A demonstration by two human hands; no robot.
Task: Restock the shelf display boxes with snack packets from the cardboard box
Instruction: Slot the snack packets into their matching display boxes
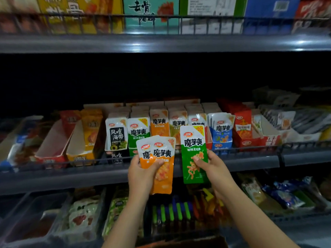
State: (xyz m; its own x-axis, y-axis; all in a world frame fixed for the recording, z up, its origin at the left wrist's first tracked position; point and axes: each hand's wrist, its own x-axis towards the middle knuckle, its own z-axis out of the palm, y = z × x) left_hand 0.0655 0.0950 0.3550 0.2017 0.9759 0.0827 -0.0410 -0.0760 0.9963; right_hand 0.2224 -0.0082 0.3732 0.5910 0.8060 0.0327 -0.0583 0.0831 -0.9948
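Sorting step: the left hand (143,173) grips a small stack of orange packets (161,163), the right hand (208,165) pinches one green packet (194,154), both just before the shelf rail (250,149). Next, the green packet likely goes into the green box (138,133), slid in upright.

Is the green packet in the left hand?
No, the green packet is pinched in the right hand, while the left hand holds the orange packets.

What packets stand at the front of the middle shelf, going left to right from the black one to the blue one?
Black seaweed packet → green packet → orange packet → olive packet → blue packet.
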